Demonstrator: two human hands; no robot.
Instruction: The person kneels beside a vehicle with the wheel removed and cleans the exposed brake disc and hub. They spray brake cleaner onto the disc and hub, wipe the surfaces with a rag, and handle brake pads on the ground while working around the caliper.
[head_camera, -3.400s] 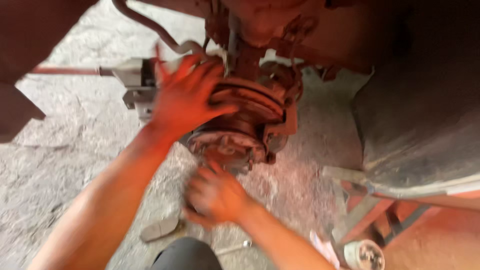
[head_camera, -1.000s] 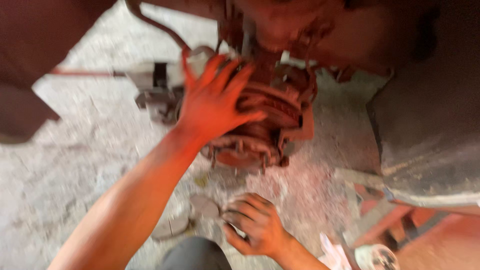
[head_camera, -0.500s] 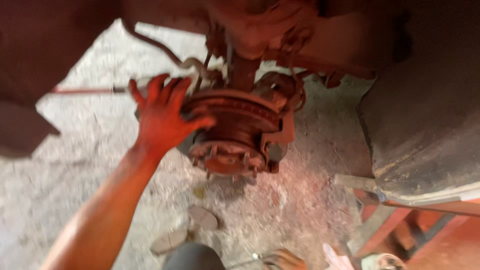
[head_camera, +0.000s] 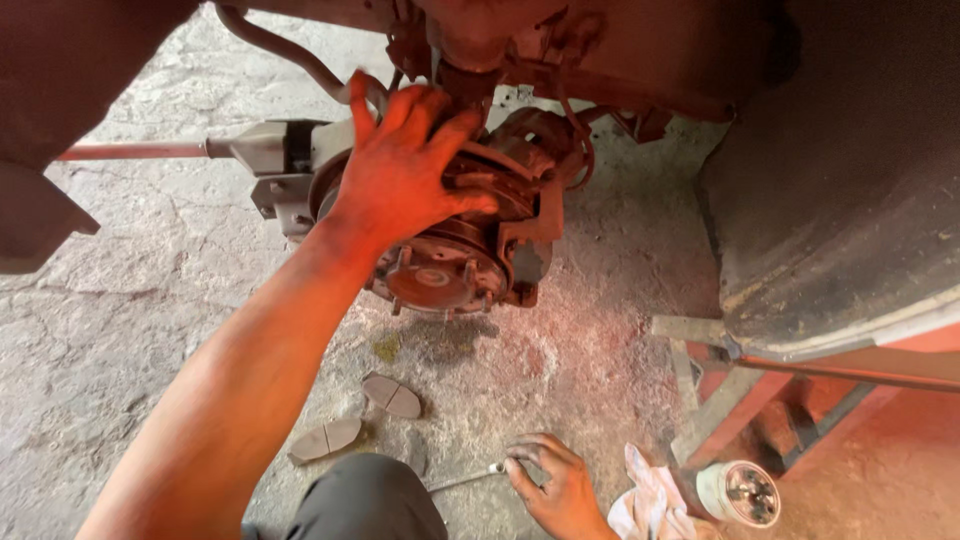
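While spread flat, left hand (head_camera: 405, 170) covers brake disc (head_camera: 470, 215), gripping nothing.
Right hand (head_camera: 560, 490), fingers curled, pinches thin metal tool (head_camera: 465, 480) on floor; two brake pads (head_camera: 360, 415) lie beyond its fingertips.

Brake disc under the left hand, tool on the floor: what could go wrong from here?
The left hand lies spread on the rusty brake disc; an edge might cut it. The right hand touches a thin metal tool at its fingertips; it could slip. Two brake pads lie loose by the knee.
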